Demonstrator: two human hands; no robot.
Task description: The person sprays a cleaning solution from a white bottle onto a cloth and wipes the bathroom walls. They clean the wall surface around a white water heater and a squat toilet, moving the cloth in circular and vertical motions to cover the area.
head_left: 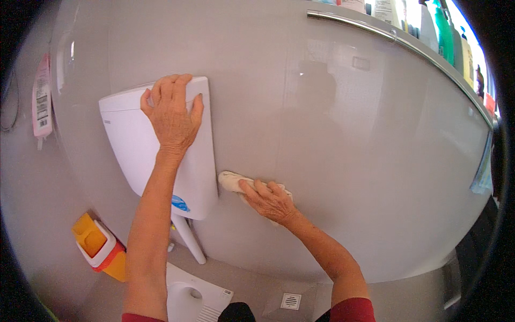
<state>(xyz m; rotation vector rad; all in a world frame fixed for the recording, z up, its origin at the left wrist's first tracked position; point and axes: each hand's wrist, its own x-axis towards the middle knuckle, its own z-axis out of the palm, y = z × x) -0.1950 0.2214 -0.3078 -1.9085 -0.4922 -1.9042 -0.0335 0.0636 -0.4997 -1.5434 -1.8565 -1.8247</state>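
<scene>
A white toilet cistern (145, 139) is mounted on the grey wall, with a blue sticker near its bottom corner. My left hand (174, 110) rests on the cistern's lid, fingers spread and hooked over its top edge. To the right of the cistern, my right hand (266, 200) presses a folded cream cloth (232, 181) flat against the wall. The cloth's left end comes close to the cistern's lower right side. Part of the cloth is hidden under my fingers and palm.
A white pipe (188, 239) runs down from the cistern to a squat toilet (193, 294). An orange and white bin (102, 247) stands at lower left. A floor drain (291, 301) lies below. Several bottles (445, 35) line a ledge with a metal rail (354, 24). A pink pack (42, 99) hangs left.
</scene>
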